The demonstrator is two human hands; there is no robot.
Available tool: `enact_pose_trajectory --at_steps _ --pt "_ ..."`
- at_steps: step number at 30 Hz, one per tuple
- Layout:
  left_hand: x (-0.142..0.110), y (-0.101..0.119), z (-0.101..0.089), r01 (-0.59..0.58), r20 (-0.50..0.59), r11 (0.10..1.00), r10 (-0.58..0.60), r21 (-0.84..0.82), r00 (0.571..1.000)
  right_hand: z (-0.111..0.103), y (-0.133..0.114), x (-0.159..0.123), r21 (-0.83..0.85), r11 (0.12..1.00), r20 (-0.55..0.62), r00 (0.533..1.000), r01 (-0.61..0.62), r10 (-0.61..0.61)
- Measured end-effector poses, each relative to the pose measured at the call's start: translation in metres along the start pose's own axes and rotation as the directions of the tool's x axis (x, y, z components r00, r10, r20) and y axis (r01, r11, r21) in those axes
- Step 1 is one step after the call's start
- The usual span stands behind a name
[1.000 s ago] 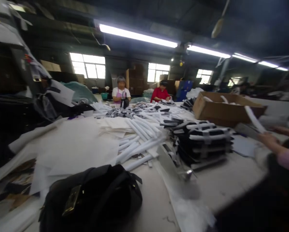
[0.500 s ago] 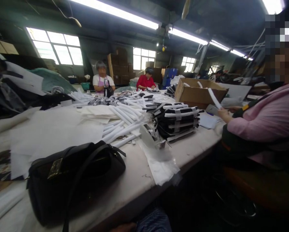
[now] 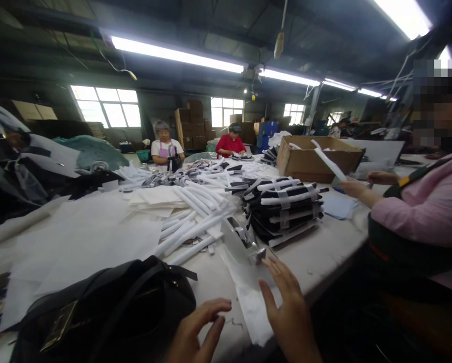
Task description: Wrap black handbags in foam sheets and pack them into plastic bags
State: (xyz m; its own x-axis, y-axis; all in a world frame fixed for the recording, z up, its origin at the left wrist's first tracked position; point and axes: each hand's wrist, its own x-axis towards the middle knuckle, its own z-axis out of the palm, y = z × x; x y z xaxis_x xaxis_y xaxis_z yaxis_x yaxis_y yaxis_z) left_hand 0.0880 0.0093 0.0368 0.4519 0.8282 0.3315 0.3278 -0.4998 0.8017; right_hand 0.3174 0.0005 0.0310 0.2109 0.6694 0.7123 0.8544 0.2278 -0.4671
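My right hand (image 3: 286,307) reaches up over the table's front edge with its fingers apart, its fingertips close to a tape dispenser (image 3: 241,242). Whether they touch the dispenser I cannot tell. Nothing is held in it. My left hand (image 3: 201,330) is beside the right end of a black handbag (image 3: 108,312), thumb and fingers apart and nothing between them. A thin white plastic bag (image 3: 250,302) lies between my hands, partly under the dispenser. Behind the dispenser stands a stack of black pieces with white rolls (image 3: 284,209), bound with clear tape.
White tubes (image 3: 195,227) and white sheets (image 3: 97,227) cover much of the table. A cardboard box (image 3: 317,159) stands at the back right. At the right, a co-worker in a pink sleeve (image 3: 411,206) holds a white tube. Two people sit across the table.
Both my hands have come up into view over the front edge, the right one near the tape dispenser. The view has tilted upward, so the handbag sits lower.
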Motion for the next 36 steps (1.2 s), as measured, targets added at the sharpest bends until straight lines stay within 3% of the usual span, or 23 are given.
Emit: enact_pose_trajectory --at_steps 4,9,13,17,19,23,25,29,33,36 --pt "0.065 -0.003 0.036 -0.105 -0.005 0.986 0.107 0.131 0.994 0.020 0.042 0.014 -0.110 0.994 0.054 0.998 -0.013 0.019" --pt "0.096 -0.032 0.062 0.019 0.036 0.994 -0.023 0.109 0.999 0.043 0.060 0.036 -0.115 0.993 0.181 0.983 -0.008 0.029" --pt "0.102 -0.049 0.054 0.084 -0.028 0.996 -0.083 0.037 0.996 0.054 0.071 0.042 -0.142 0.987 0.240 0.970 0.073 -0.037" --pt "0.125 -0.062 0.048 0.204 -0.238 0.979 -0.200 -0.007 0.951 0.057 0.055 0.042 -0.166 0.963 0.064 0.977 0.211 -0.202" --pt "0.139 -0.074 0.050 0.253 -0.296 0.967 -0.244 -0.009 0.923 0.060 0.044 0.041 -0.111 0.933 0.061 0.939 0.344 -0.339" --pt "0.162 -0.108 0.046 0.349 -0.394 0.937 -0.321 -0.002 0.861 0.078 0.041 0.031 0.006 0.851 0.230 0.827 0.525 -0.513" --pt "0.170 -0.125 0.037 0.387 -0.458 0.922 -0.347 -0.008 0.818 0.087 0.049 0.024 -0.030 0.832 0.297 0.800 0.554 -0.522" --pt "0.177 -0.148 0.016 0.408 -0.546 0.912 -0.355 -0.025 0.759 0.093 0.061 0.009 -0.080 0.843 0.415 0.787 0.532 -0.457" --pt "0.173 -0.149 0.009 0.365 -0.558 0.931 -0.303 -0.001 0.773 0.091 0.057 0.001 -0.059 0.890 0.533 0.768 0.452 -0.355" --pt "0.173 -0.141 0.012 0.330 -0.506 0.943 -0.267 0.039 0.821 0.091 0.047 0.001 -0.036 0.909 0.584 0.747 0.416 -0.318"
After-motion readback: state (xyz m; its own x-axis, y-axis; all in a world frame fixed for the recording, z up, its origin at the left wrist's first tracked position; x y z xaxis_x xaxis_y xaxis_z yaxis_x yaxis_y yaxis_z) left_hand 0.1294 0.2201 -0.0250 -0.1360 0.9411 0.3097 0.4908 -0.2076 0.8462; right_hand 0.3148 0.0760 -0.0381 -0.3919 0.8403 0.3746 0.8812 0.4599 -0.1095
